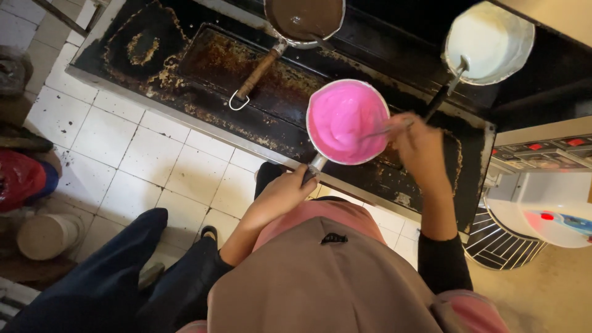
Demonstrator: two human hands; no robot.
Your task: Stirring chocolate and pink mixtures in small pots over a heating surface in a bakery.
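The small round metal saucepan filled with bright pink batter (347, 121) sat on the dark, crusted griddle top (203, 68), just ahead of both hands and between them. The left hand (285, 192) was closed around the pan's short handle, which stuck out toward the person from the pan's near rim, so the pan lay directly beyond that hand's knuckles. The right hand (418, 143) was just beside the pan's right rim, its fingers clamped on a thin metal stirring utensil (383, 131) whose far end reached leftward from the hand into the pink batter; whether it was a whisk or a spoon could not be told, since it was blurred. The two hands were apart, with the pan's near right edge between them. Beyond the right hand, farther across the griddle, stood a round metal pan of white batter (490, 40) with a dark handle pointing back toward that hand. Beyond the left hand, well past the pink pan, a metal saucepan of brown batter (305, 18) rested with its wooden handle (256, 73) angled toward the griddle's near edge. To the left of the left hand lay a floor of white tiles (117, 142). To the right of the right forearm stood a white appliance with red buttons (546, 185).
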